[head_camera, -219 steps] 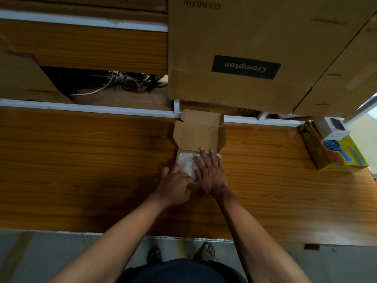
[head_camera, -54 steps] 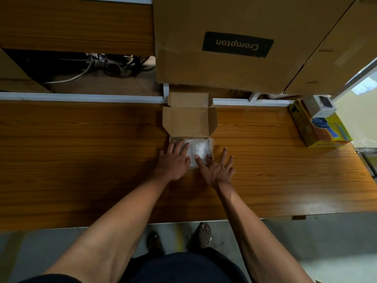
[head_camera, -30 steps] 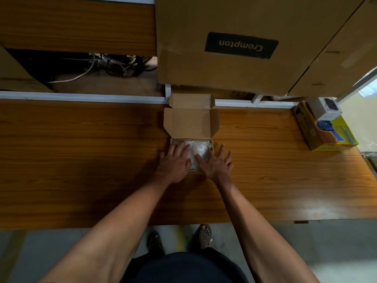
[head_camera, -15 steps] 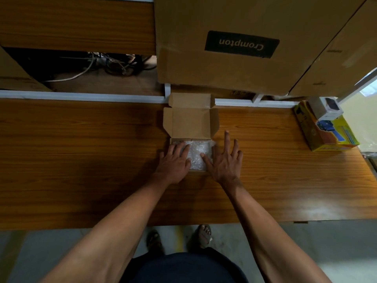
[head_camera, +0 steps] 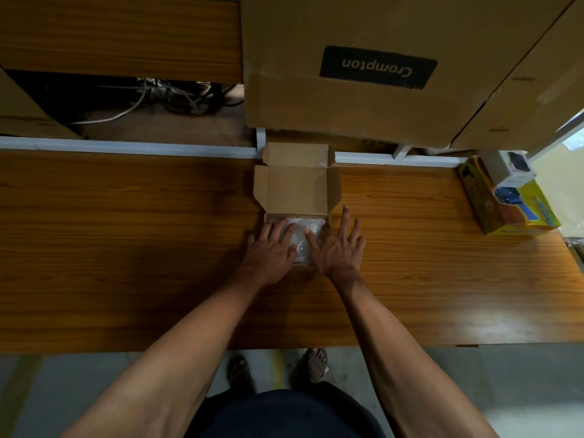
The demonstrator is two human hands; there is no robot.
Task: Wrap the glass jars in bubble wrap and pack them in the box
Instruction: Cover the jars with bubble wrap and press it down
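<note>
I am packing, near the end of the job as I judge it: the small box (head_camera: 297,197) is sitting open on the desk (head_camera: 126,248), and I am pressing the bubble wrap bundle (head_camera: 303,238) down into its tray with both hands. My left hand (head_camera: 270,251) is lying flat over the left part of the bundle, fingers straight and close together, gripping nothing. My right hand (head_camera: 336,248) is lying at the box's right edge, fingers (head_camera: 346,216) spread wide and straight, thumb reaching onto the wrap, also holding nothing. The jars themselves are hidden inside the wrap, so I cannot tell how many are in there; I am counting one bundle, one small box and one lid flap (head_camera: 297,154) standing up at the box's far side. The next move, I am thinking, calls for lifting both hands clear and folding that lid toward me over the bundle, with care that the wrap is not springing up and blocking the tuck. Behind the box two big cartons (head_camera: 363,99) are standing; far to the box's right a yellow carton (head_camera: 508,210) is lying with one white packet (head_camera: 508,169) on top.
</note>
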